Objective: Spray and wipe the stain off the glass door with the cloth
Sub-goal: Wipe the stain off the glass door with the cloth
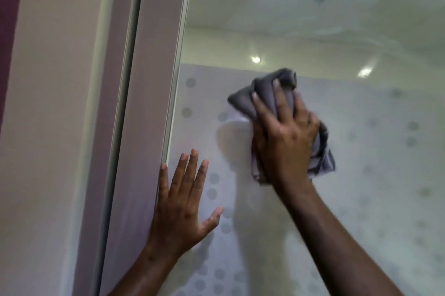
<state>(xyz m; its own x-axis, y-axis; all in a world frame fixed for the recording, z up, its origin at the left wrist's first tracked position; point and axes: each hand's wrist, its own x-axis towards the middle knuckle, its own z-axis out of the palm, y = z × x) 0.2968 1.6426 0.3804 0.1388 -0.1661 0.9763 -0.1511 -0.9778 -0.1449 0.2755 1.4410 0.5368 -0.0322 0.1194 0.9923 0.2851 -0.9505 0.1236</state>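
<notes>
Both hands work: your right hand point(286, 141) presses the bunched cloth point(269, 93), grip clamped, at twelve o'clock; left hand point(183, 206), fingers spread, steadies the glass door point(361, 175).

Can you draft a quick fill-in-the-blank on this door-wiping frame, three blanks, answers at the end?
1. The grey cloth is bunched under the ____ hand.
2. The left hand lies flat and open beside the door's ____.
3. The lower part of the glass door carries a frosted pattern of grey ____.

Answers: right; frame; dots
</notes>
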